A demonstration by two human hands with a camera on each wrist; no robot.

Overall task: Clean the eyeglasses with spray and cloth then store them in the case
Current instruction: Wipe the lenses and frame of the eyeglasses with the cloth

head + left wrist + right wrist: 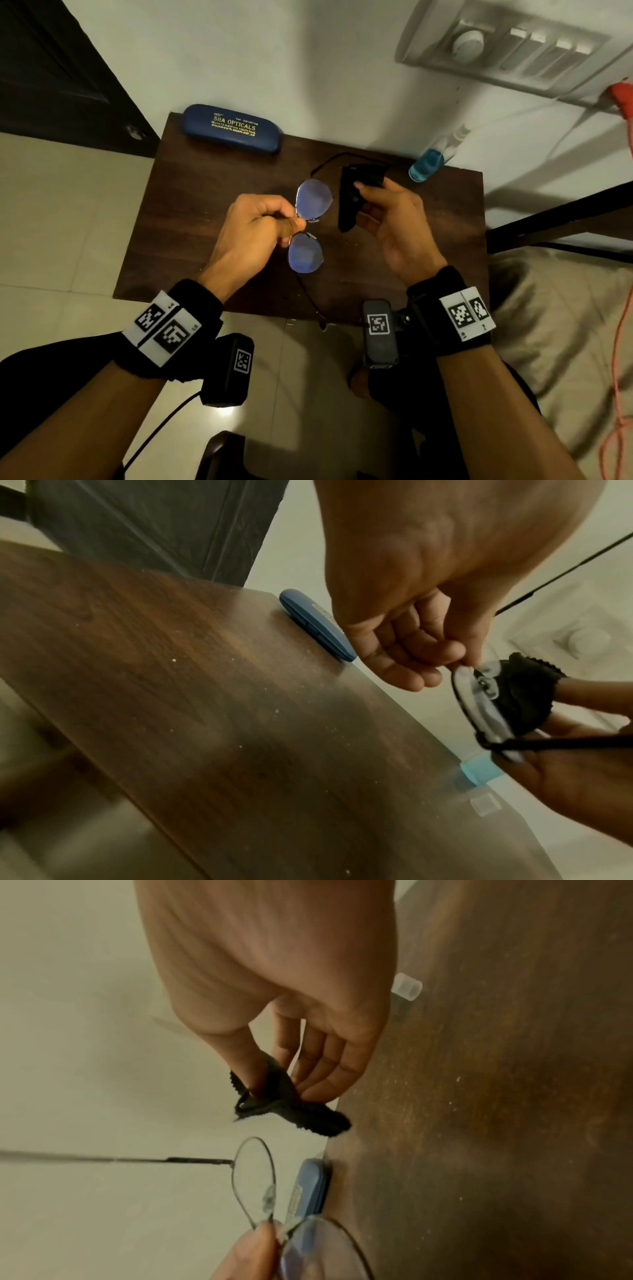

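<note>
The left hand pinches one pair of eyeglasses at the bridge between its two lenses, above the middle of a dark wooden table. Just to the right, the right hand pinches one black cloth between thumb and fingers, apart from the lenses. One closed blue case lies at the far left edge. One spray bottle of blue liquid stands at the far right corner.

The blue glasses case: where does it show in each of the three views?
Head: blue case lies shut at the table's far left edge, by the wall.
Left wrist: middle, partly behind the left hand.
Right wrist: bottom centre, seen through the eyeglasses.
Shared landmark: the black cloth.
</note>
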